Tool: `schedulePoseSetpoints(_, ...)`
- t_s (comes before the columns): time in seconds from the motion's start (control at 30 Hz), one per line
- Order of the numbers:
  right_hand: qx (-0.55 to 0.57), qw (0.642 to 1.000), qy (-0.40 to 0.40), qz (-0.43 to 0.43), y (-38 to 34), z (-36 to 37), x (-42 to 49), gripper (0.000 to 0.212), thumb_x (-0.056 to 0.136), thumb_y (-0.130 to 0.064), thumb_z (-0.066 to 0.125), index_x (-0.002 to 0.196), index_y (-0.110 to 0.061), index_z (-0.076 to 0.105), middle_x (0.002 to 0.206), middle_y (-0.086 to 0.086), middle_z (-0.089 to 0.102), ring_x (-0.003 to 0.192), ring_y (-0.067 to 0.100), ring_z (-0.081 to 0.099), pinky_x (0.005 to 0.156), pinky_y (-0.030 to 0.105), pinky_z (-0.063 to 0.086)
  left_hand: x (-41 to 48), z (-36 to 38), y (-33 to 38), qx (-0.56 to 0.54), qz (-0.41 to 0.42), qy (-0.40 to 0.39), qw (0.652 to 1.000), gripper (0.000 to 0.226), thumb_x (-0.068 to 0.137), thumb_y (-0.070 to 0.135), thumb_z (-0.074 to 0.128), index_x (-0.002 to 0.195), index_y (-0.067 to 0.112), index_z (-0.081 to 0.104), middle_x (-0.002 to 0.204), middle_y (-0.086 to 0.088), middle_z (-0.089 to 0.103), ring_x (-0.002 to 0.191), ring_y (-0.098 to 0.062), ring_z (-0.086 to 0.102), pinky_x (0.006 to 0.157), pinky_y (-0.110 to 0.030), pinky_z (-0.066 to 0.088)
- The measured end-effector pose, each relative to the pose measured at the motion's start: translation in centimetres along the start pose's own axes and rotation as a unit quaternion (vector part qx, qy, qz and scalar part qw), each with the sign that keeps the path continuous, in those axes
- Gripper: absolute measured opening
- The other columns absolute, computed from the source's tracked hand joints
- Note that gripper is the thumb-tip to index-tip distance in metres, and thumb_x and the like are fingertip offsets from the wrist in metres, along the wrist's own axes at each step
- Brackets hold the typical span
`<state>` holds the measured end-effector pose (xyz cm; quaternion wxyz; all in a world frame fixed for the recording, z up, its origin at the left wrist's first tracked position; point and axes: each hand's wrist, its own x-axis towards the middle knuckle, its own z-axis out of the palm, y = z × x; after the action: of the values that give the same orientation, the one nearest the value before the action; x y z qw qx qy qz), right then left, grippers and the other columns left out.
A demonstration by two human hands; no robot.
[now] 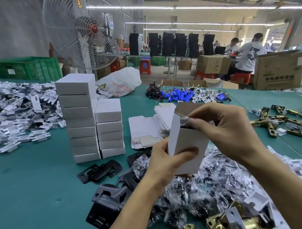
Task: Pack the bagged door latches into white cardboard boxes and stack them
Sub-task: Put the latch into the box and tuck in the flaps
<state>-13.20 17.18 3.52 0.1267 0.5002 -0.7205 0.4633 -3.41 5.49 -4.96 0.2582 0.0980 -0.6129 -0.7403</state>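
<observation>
White fan (86,29) and green crate (25,70) behind teal table (32,195); blue batteries (180,94) on it.

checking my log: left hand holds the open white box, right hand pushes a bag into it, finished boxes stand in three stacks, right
Two stacks, not three: the head view shows a taller stack beside a shorter stack. The left hand holds the open white box while the right hand pushes a bag into it.
</observation>
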Motion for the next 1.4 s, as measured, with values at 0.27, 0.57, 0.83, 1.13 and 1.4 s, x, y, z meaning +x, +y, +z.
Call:
schedulePoseSetpoints(0.27,-0.138,0.966,-0.212,0.049,-0.4,-1.3,0.5,0.023,0.094,-0.047,0.052,0.089,-0.036,0.071,0.083,-0.013,0.070,0.082,0.013,0.062,0.077,0.045,0.053,0.0,0.0,0.0,0.001,0.005,-0.004,1.000,0.027,0.064,0.020,0.084,0.089,0.029,0.078,0.092,-0.005,0.075,0.082,-0.023,0.071,0.059,-0.040,0.061)
schedulePoseSetpoints(0.57,-0.205,0.922,-0.323,0.053,-1.1,-2.5,0.2,0.061,0.070,-0.079,0.037,0.101,-0.037,0.069,0.096,-0.019,0.063,0.090,0.004,0.060,0.080,0.043,0.052,-0.1,-0.1,-0.2,0.056,0.003,-0.042,0.998,0.034,0.066,0.022,0.082,0.097,0.012,0.073,0.085,-0.002,0.070,0.075,-0.011,0.067,0.058,-0.035,0.059)
schedulePoseSetpoints(0.83,-0.135,0.947,-0.290,0.013,-1.1,-3.1,0.0,0.009,0.090,-0.037,0.066,0.096,-0.032,0.072,0.088,-0.017,0.070,0.084,0.004,0.063,0.076,0.031,0.051,-0.2,-0.1,-0.2,0.036,0.006,-0.058,0.998,0.033,0.068,0.019,0.083,0.100,0.017,0.074,0.092,-0.007,0.072,0.081,-0.019,0.069,0.061,-0.044,0.060)
schedulePoseSetpoints(1.13,0.174,0.969,-0.137,0.108,0.0,-2.5,-0.5,0.007,0.086,-0.012,0.068,0.092,-0.014,0.072,0.084,0.005,0.076,0.075,0.007,0.068,0.064,0.015,0.051,-0.1,0.0,-0.1,0.020,-0.002,-0.051,0.998,0.031,0.066,0.019,0.085,0.095,0.028,0.078,0.094,-0.003,0.075,0.082,-0.018,0.072,0.058,-0.042,0.061)
schedulePoseSetpoints(1.4,0.034,0.993,-0.113,0.025,0.0,-2.7,-0.4,0.026,0.092,-0.006,0.064,0.099,-0.030,0.072,0.087,-0.003,0.074,0.082,0.024,0.070,0.076,0.049,0.056,-0.2,0.1,0.0,0.011,0.004,-0.044,0.999,0.028,0.065,0.016,0.084,0.090,0.029,0.079,0.088,0.003,0.074,0.076,-0.012,0.071,0.057,-0.040,0.061)
